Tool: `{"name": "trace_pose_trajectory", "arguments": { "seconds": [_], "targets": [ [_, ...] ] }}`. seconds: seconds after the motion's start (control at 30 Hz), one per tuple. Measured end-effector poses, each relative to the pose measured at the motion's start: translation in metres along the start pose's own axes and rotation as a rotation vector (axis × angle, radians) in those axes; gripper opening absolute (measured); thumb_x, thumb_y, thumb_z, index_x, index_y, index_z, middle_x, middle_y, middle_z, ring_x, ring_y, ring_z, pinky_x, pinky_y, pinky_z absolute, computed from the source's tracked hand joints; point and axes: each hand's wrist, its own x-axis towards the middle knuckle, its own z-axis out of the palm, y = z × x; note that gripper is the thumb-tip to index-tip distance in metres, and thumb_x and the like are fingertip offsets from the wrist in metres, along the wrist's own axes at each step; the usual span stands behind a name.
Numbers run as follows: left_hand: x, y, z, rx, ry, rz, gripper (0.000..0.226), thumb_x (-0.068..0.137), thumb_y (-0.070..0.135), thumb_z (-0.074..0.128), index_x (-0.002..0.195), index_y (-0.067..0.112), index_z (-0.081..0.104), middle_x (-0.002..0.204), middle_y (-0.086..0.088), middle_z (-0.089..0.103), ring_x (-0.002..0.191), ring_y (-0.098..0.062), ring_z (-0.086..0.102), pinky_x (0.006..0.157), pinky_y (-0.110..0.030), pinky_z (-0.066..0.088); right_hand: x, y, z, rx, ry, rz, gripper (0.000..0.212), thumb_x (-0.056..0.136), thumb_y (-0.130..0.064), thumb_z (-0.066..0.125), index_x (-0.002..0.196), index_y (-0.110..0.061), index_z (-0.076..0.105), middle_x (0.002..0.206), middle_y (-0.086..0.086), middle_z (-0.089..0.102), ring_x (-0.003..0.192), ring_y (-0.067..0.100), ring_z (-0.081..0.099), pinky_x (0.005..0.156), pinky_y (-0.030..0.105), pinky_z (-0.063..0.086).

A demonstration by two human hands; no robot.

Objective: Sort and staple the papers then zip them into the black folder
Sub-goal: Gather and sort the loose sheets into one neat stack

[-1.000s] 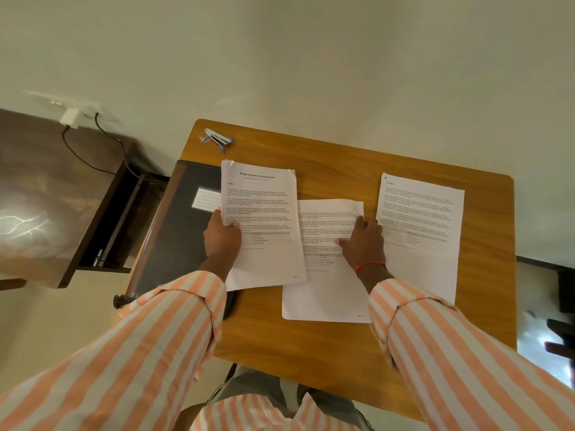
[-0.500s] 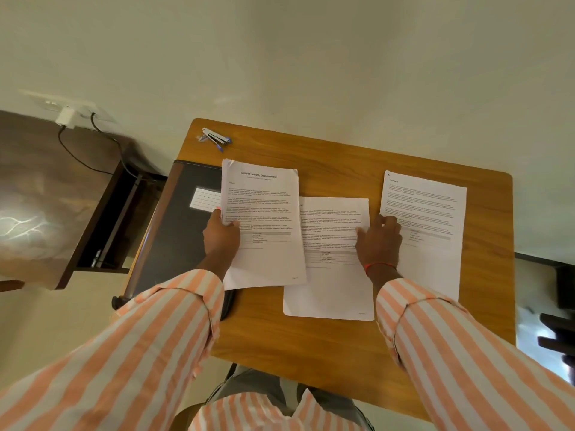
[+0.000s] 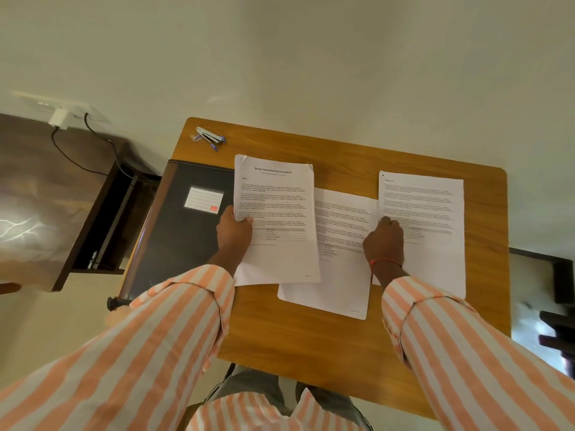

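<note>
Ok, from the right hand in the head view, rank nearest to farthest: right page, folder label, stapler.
From the right hand:
1. Right page, under its fingertips.
2. Folder label, far left, on the black folder.
3. Stapler, table's far left corner.

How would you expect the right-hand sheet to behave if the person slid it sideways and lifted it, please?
The right-hand sheet lies flat on the smooth wooden table, so it would probably slide easily. It looks like thin paper, likely light and floppy, drooping if lifted by the edge near the right hand.

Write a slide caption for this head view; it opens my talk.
Both hands sort three printed papers on a wooden desk beside a black folder and stapler.
</note>
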Motion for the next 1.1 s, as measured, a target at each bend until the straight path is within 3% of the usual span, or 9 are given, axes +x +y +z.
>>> {"name": "trace_pose_trajectory", "arguments": {
  "seconds": [0.13,0.2,0.33,0.43,0.6,0.8,0.9,1.03,1.1],
  "targets": [
    [-0.002,0.005,0.005,-0.077,-0.022,-0.029,0.023,0.101,0.02,0.06,0.123,0.028,0.056,0.116,0.007,0.064,0.102,-0.02,0.063,0.091,-0.046,0.055,-0.015,-0.017,-0.008,0.032,-0.05,-0.11,0.02,0.087,0.002,0.049,0.089,0.003,0.069,0.093,0.02,0.06,0.086,0.037,0.057,0.078,0.043,0.053],
    [-0.003,0.008,0.006,-0.13,-0.03,-0.049,0.026,0.101,0.019,0.06,0.126,0.024,0.059,0.116,0.006,0.065,0.104,-0.022,0.064,0.092,-0.048,0.055,-0.032,-0.03,-0.007,0.144,-0.02,-0.232,0.016,0.089,0.001,0.055,0.1,0.005,0.065,0.098,0.022,0.059,0.081,0.04,0.062,0.07,0.043,0.057],
    [-0.004,0.011,0.004,-0.159,-0.04,-0.096,0.027,0.101,0.021,0.061,0.128,0.022,0.059,0.119,0.003,0.066,0.106,-0.026,0.065,0.096,-0.052,0.054,-0.047,-0.038,0.016,0.212,-0.232,-0.344,0.032,0.097,-0.01,0.05,0.125,0.002,0.06,0.116,0.02,0.06,0.105,0.038,0.06,0.091,0.044,0.051],
    [-0.006,0.011,0.004,-0.156,-0.052,-0.111,0.023,0.101,0.021,0.061,0.124,0.022,0.058,0.117,0.003,0.065,0.105,-0.026,0.065,0.096,-0.052,0.054,-0.047,-0.036,0.022,0.278,-0.276,-0.325,0.028,0.097,-0.017,0.054,0.119,-0.002,0.064,0.11,0.016,0.064,0.104,0.033,0.062,0.086,0.034,0.048],
    [-0.011,0.007,0.013,-0.168,-0.078,-0.121,0.02,0.101,0.018,0.061,0.121,0.024,0.058,0.111,0.004,0.065,0.1,-0.024,0.065,0.095,-0.051,0.054,-0.016,-0.001,-0.002,0.007,0.066,-0.059,0.049,0.093,-0.033,0.063,0.132,-0.005,0.052,0.131,0.02,0.051,0.12,0.037,0.049,0.099,0.048,0.044],
    [-0.017,0.005,0.028,-0.141,-0.131,-0.126,0.023,0.1,0.02,0.062,0.123,0.025,0.061,0.114,0.004,0.068,0.105,-0.027,0.068,0.095,-0.053,0.057,0.015,0.025,-0.016,-0.095,-0.082,0.194,0.09,0.077,-0.061,0.073,0.14,-0.008,0.037,0.14,0.021,0.043,0.13,0.04,0.043,0.103,0.054,0.037],
    [-0.021,0.007,0.034,-0.134,-0.154,-0.106,0.026,0.1,0.018,0.062,0.126,0.022,0.063,0.116,0.003,0.069,0.106,-0.028,0.068,0.094,-0.052,0.058,0.018,0.024,-0.016,-0.037,-0.085,0.217,0.081,0.077,-0.054,0.077,0.136,-0.01,0.043,0.134,0.019,0.049,0.125,0.04,0.049,0.1,0.054,0.04],
    [-0.025,0.015,0.038,-0.14,-0.179,-0.107,0.032,0.1,0.017,0.062,0.131,0.017,0.059,0.119,0.001,0.068,0.105,-0.026,0.067,0.087,-0.045,0.057,0.01,0.021,-0.021,0.372,-0.056,0.13,0.022,0.093,-0.015,0.062,0.114,-0.01,0.066,0.111,0.014,0.068,0.101,0.034,0.064,0.078,0.034,0.047],
    [-0.027,0.019,0.04,-0.138,-0.193,-0.099,0.029,0.1,0.017,0.062,0.129,0.017,0.058,0.113,0.003,0.066,0.097,-0.022,0.066,0.081,-0.04,0.056,0.004,0.017,-0.027,0.565,-0.14,0.135,0.023,0.098,-0.013,0.056,0.118,-0.011,0.066,0.112,0.009,0.069,0.101,0.03,0.064,0.079,0.032,0.048]
  ]
}}
